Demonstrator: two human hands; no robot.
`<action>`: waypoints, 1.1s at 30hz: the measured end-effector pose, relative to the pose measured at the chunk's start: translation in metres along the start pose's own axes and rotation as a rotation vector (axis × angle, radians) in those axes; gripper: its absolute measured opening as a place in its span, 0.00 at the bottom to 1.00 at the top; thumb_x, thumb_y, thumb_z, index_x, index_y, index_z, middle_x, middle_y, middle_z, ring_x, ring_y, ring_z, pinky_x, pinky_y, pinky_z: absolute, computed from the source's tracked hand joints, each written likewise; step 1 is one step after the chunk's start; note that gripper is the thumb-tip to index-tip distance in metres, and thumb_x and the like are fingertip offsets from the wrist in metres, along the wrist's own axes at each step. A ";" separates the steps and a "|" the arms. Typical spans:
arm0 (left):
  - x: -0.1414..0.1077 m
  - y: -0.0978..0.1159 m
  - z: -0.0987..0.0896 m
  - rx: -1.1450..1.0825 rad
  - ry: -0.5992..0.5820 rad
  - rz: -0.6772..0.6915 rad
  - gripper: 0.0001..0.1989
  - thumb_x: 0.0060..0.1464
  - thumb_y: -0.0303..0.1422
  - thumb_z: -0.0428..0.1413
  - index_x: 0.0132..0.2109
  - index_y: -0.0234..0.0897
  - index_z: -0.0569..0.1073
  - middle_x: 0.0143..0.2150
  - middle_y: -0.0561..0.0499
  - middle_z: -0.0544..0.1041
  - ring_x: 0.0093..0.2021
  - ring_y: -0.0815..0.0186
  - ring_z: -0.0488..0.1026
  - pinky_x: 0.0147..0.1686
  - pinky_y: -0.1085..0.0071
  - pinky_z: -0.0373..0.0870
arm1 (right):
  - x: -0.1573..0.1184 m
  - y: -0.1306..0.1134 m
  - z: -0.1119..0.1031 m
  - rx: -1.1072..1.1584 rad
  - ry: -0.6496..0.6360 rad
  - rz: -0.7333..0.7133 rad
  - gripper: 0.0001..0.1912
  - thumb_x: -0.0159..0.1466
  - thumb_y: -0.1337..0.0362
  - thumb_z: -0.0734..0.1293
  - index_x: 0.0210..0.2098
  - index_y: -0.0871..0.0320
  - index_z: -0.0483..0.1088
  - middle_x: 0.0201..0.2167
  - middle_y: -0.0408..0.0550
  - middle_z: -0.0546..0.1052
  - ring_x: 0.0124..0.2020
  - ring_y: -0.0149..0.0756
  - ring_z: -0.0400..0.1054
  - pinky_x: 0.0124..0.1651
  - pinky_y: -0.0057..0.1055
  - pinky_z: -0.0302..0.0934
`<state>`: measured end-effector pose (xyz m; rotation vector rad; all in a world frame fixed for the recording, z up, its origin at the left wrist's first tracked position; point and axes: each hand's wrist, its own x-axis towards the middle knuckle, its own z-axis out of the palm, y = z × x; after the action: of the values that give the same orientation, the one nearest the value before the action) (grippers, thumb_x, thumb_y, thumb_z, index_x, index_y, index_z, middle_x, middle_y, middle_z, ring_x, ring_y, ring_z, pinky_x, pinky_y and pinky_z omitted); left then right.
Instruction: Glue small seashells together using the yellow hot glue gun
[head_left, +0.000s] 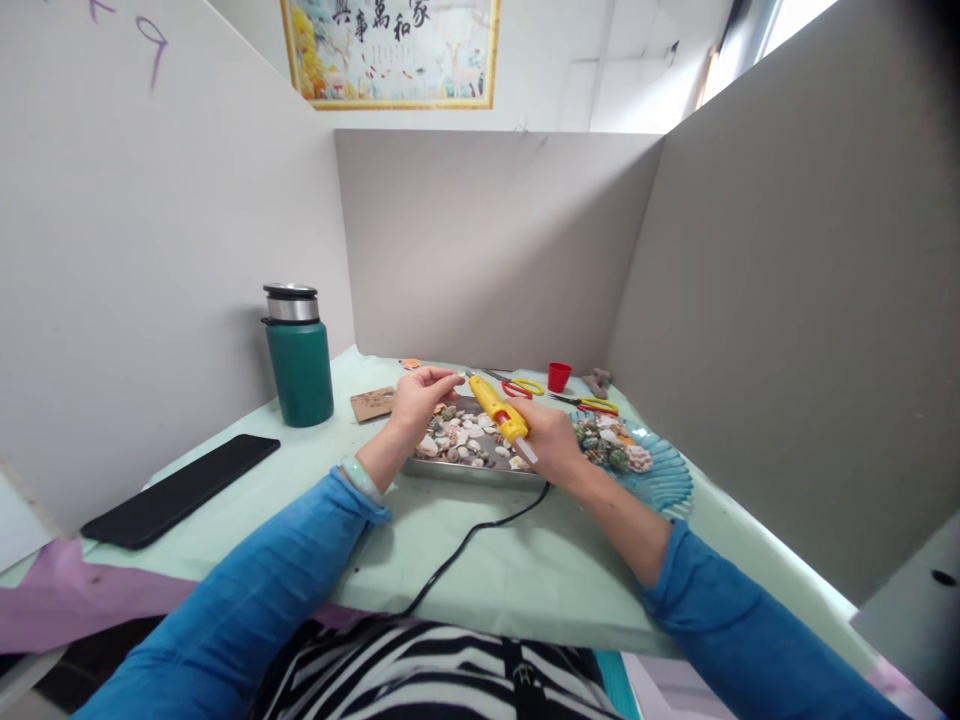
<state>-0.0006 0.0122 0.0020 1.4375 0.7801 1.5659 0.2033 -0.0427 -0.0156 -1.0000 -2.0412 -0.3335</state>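
My right hand (550,435) grips a yellow hot glue gun (491,402), with a pale glue stick (526,451) jutting from its back end. Its nozzle points up and left, close to the fingertips of my left hand (421,392). Those fingers are pinched together on something small and pale that I cannot make out. Below both hands lies a metal tray (480,475) holding many small shells (461,437). A blue scalloped glass plate (667,470) with larger patterned shells (611,440) sits beside my right wrist.
A green bottle (300,370) and a black flat case (184,488) stand and lie at left. Behind the tray are a brown card (373,404), two pairs of scissors (531,387) and a red cup (559,377). The black cord (469,540) crosses the front; grey panels (495,240) enclose the table.
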 end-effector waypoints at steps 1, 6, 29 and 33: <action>0.000 -0.001 0.000 0.000 -0.004 0.002 0.16 0.40 0.39 0.64 0.34 0.32 0.74 0.33 0.46 0.77 0.27 0.69 0.73 0.29 0.73 0.69 | 0.000 0.000 0.000 0.005 -0.003 -0.004 0.14 0.58 0.65 0.62 0.43 0.57 0.70 0.37 0.47 0.78 0.34 0.36 0.70 0.35 0.27 0.57; 0.000 -0.001 0.000 0.008 0.001 0.009 0.16 0.39 0.39 0.64 0.34 0.32 0.75 0.33 0.46 0.77 0.27 0.69 0.73 0.30 0.72 0.69 | 0.000 -0.002 0.000 0.022 -0.014 -0.006 0.14 0.57 0.65 0.63 0.43 0.57 0.70 0.38 0.47 0.78 0.34 0.35 0.70 0.35 0.27 0.57; 0.006 0.003 -0.010 0.061 0.181 -0.031 0.14 0.37 0.35 0.63 0.32 0.31 0.74 0.28 0.47 0.76 0.23 0.72 0.69 0.23 0.75 0.66 | 0.018 0.009 -0.005 -0.227 -0.644 0.246 0.18 0.57 0.49 0.64 0.38 0.56 0.71 0.32 0.49 0.77 0.31 0.39 0.70 0.27 0.28 0.52; 0.007 0.003 -0.011 0.047 0.186 -0.022 0.14 0.37 0.36 0.63 0.31 0.31 0.73 0.27 0.48 0.75 0.23 0.71 0.69 0.24 0.74 0.66 | 0.039 0.010 -0.018 -0.133 -0.749 0.186 0.17 0.51 0.50 0.69 0.33 0.55 0.75 0.30 0.48 0.77 0.29 0.36 0.69 0.27 0.27 0.54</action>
<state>-0.0116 0.0182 0.0066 1.3244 0.9444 1.6913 0.2074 -0.0247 0.0245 -1.5512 -2.5714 0.0210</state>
